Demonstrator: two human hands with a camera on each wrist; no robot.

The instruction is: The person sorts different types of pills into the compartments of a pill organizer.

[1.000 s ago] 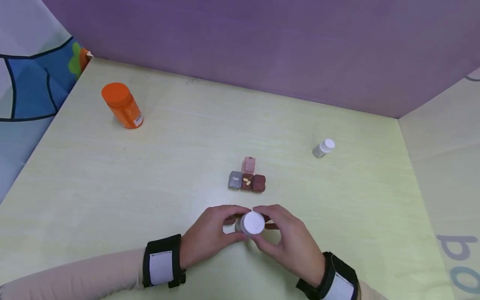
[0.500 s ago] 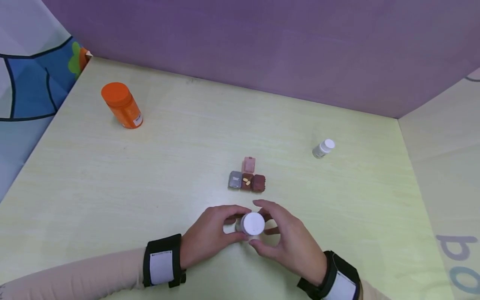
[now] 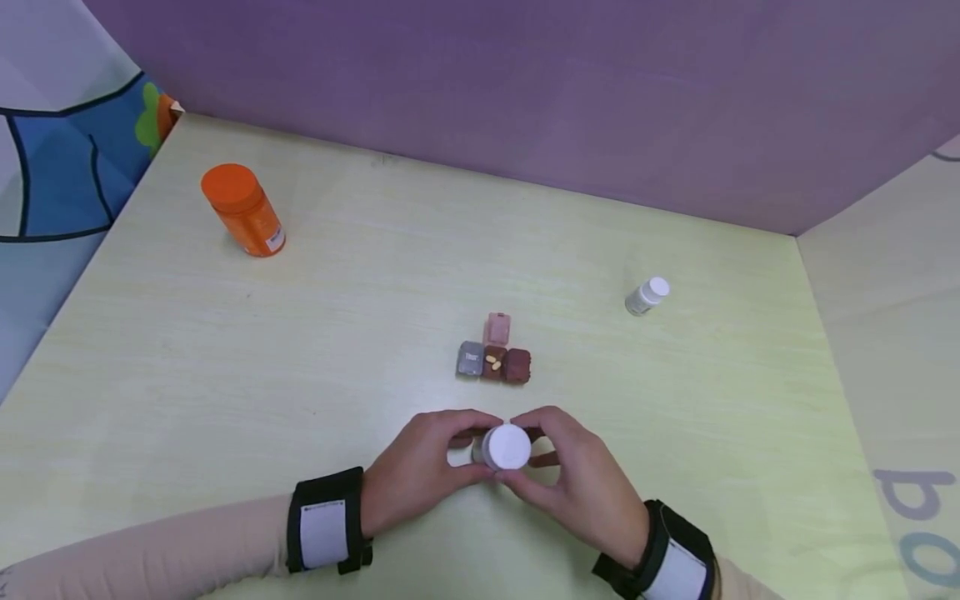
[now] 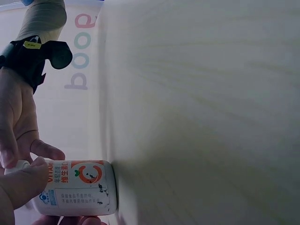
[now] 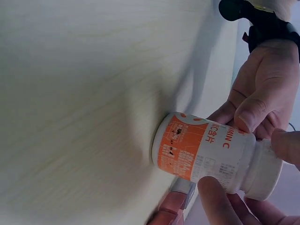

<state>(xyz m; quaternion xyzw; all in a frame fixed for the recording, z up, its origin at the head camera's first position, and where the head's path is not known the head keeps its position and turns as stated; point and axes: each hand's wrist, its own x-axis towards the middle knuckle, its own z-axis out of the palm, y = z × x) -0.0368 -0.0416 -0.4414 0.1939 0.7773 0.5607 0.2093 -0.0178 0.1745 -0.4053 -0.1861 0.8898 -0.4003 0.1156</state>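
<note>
In the head view, a white vitamin C bottle (image 3: 507,447) stands upright on the table near the front middle. My left hand (image 3: 423,454) grips its body from the left, thumb in front and fingers behind. From the right, my right hand (image 3: 573,475) pinches the white cap with thumb and index finger. The right wrist view shows the bottle's orange and white label (image 5: 197,145) and the thumb (image 5: 287,146) at the cap. Just beyond the hands lies a small pill box (image 3: 517,367) with grey, brown and dark red compartments; its pink lid (image 3: 498,329) is open, and pale tablets lie in the middle compartment.
An orange bottle (image 3: 243,210) with an orange cap stands at the back left of the table (image 3: 360,275). A small white-capped bottle (image 3: 647,297) stands to the right. Purple wall panel (image 3: 510,92) borders the back, with a pale wall (image 3: 892,333) at the right.
Half a second ago my right fingers spread away from the cap; now they have closed back onto it. My left hand and the bottle have hardly moved.
</note>
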